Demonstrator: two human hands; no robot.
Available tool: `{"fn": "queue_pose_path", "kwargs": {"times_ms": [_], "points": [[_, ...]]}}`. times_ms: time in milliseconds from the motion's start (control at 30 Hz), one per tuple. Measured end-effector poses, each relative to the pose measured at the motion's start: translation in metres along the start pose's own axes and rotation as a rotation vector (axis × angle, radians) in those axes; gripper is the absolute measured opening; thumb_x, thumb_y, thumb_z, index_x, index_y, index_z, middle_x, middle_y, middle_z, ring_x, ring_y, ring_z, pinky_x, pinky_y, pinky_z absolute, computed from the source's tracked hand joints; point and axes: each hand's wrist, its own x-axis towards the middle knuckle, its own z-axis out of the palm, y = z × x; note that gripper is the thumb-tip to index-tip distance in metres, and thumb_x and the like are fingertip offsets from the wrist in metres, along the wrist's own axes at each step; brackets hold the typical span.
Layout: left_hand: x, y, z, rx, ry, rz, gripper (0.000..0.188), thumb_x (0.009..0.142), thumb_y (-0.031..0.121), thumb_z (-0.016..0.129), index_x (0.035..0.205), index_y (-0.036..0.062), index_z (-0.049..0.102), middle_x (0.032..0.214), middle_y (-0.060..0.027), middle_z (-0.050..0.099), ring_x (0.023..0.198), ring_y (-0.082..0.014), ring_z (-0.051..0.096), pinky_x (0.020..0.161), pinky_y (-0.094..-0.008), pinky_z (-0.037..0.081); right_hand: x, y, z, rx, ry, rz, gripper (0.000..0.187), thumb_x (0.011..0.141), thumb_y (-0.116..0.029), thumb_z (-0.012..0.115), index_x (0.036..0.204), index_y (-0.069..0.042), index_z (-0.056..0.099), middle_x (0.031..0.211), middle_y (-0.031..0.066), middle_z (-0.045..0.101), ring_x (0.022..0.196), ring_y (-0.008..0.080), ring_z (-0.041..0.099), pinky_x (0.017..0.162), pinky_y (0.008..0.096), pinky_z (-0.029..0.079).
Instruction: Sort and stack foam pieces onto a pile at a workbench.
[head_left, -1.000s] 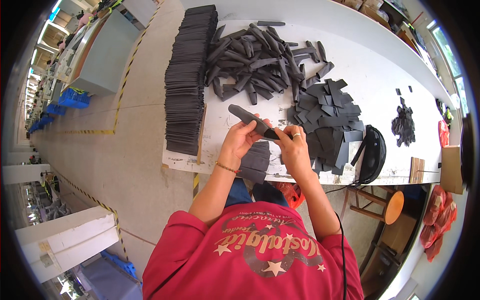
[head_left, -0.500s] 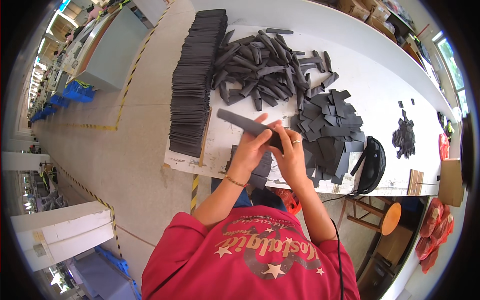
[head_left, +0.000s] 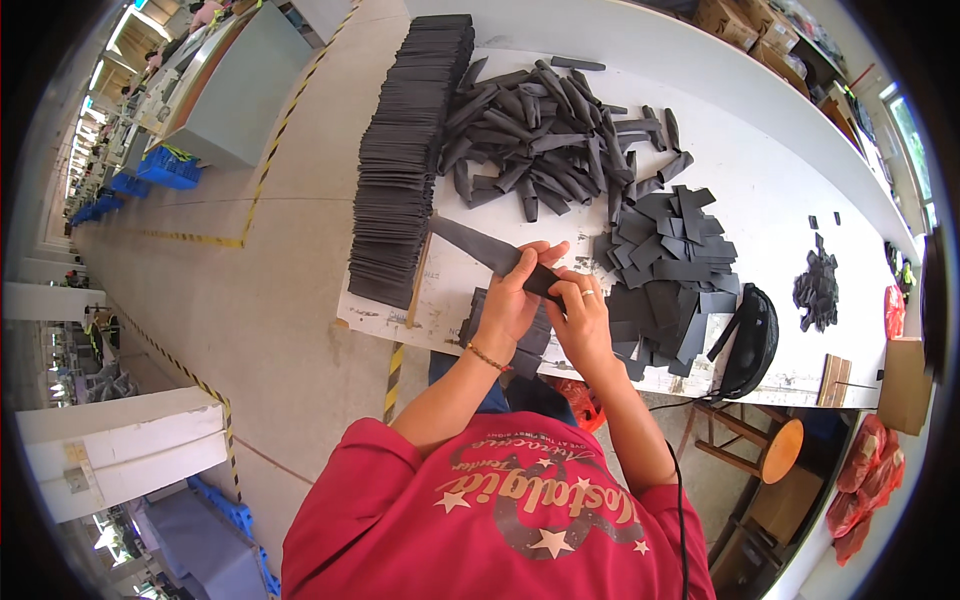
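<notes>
My left hand (head_left: 513,305) and my right hand (head_left: 585,315) are above the table's near edge, both closed on one long dark grey strip of fabric-like material (head_left: 475,247). The strip points up and left from my hands, and its far end reaches the tall stack. My left thumb presses on its middle. At the near end, my right fingers pinch a darker, folded-looking part; whether it is a separate piece I cannot tell. Below my hands lie flat dark grey pieces (head_left: 530,340), partly hidden by my left wrist.
On the white table (head_left: 745,170), a tall row of stacked black pieces (head_left: 410,160) stands at left. Beyond my hands is a heap of rolled dark tubes (head_left: 545,130). Flat dark rectangles (head_left: 675,265), a black pouch (head_left: 752,345) and a small dark pile (head_left: 817,285) lie right. A stool (head_left: 780,450) stands below.
The strip has turned to show its broad face. My right hand has come down onto its near end, and my left thumb has shifted along it. The view has moved slightly.
</notes>
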Motion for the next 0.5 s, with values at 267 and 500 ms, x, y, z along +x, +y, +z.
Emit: {"fn": "queue_pose_path", "kwargs": {"times_ms": [267, 500], "points": [[0.001, 0.011, -0.003, 0.011, 0.129, -0.028, 0.033, 0.098, 0.024, 0.055, 0.120, -0.0001, 0.052, 0.107, -0.0163, 0.066, 0.115, -0.0273, 0.059, 0.095, -0.0382, 0.048, -0.007, -0.015, 0.010, -0.120, 0.034, 0.073, 0.026, 0.072, 0.003, 0.070, 0.095, -0.001, 0.056, 0.099, 0.0155, 0.059, 0.086, 0.0353, 0.056, 0.074, 0.0433, 0.047], [0.001, -0.008, 0.010, -0.009, 0.139, -0.041, 0.032, 0.100, 0.025, 0.052, 0.121, 0.0008, 0.050, 0.090, -0.0109, 0.067, 0.112, -0.0281, 0.060, 0.094, -0.0382, 0.049, 0.002, -0.009, 0.011, -0.105, 0.038, 0.021, 0.023, 0.073, 0.001, 0.071, 0.092, -0.001, 0.059, 0.103, 0.0152, 0.059, 0.089, 0.0350, 0.057, 0.076, 0.0435, 0.048]]}}
